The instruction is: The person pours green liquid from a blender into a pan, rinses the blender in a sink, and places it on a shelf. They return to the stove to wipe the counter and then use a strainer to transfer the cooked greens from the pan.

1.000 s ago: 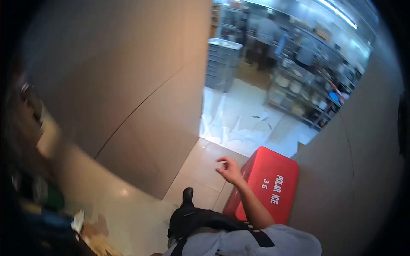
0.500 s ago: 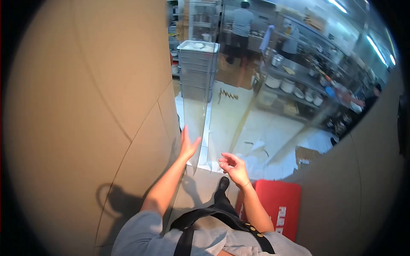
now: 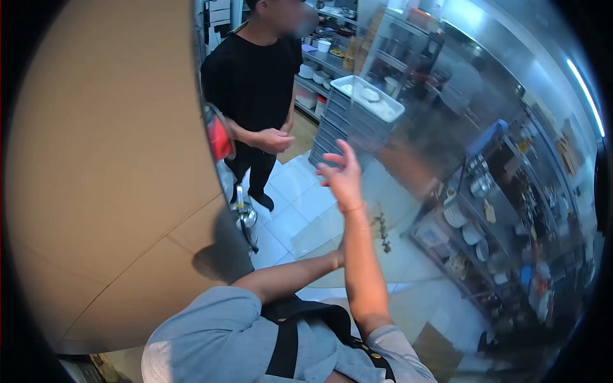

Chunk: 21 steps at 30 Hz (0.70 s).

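Note:
My right hand [image 3: 341, 172] is raised near the middle of the view, its fingers apart and somewhat curled, holding nothing. Around it hangs a clear plastic curtain, hard to make out, through which the kitchen looks hazy. My left hand [image 3: 340, 254] reaches across below; my right forearm covers most of it, so its fingers are hidden. Beyond my right hand stands a stack of grey crates [image 3: 332, 131], with white items in the top one. A person in a black shirt [image 3: 262, 83] stands left of the crates, hands held at waist height.
A tan wall [image 3: 115, 159] fills the left side. Metal shelving [image 3: 504, 217] with bowls and pots stands at the right, another shelf behind the crates. A brown flat piece [image 3: 437, 345] lies on the floor at lower right. Something red and round shows beside the wall's edge.
The view has turned left and moved closer to the crates. My right hand has risen, while my left has gone behind my right forearm. A person in black has come into view.

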Available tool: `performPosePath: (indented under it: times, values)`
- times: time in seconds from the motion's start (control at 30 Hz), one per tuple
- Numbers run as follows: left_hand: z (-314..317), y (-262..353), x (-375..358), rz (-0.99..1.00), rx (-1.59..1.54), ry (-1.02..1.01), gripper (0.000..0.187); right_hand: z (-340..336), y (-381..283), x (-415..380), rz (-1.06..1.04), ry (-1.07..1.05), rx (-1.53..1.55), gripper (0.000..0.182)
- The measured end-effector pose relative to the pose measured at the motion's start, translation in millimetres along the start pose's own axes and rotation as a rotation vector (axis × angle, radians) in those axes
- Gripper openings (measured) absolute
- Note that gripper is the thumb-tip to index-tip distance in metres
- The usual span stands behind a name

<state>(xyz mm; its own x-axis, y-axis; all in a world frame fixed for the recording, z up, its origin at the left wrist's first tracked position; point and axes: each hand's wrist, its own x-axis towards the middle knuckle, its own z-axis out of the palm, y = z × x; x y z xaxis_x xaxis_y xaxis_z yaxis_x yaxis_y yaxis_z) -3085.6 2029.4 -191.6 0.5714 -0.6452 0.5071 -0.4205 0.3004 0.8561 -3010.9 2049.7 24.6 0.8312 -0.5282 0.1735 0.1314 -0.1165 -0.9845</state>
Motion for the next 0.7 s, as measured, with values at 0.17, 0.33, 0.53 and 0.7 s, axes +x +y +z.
performPosePath:
  times: [0.17, 0.33, 0.53, 0.7]
  values:
    - [-16, 37, 96, 0.42, 0.205, -0.061, 0.102, -70, -12, 82, -0.108, 0.063, 0.159, 0.069]
    - [-2, -19, 168, 0.281, 0.055, -0.742, 0.095, -186, -57, 113, -0.229, 0.096, 0.055, 0.072]
    - [-18, -196, 266, -0.31, 0.767, -1.023, 0.068, -323, -110, 104, -0.421, 0.158, -0.008, 0.074]
    - [-79, -319, 374, -0.692, 1.258, -1.18, 0.049, -333, -94, 105, -0.576, 0.701, -0.539, 0.075]
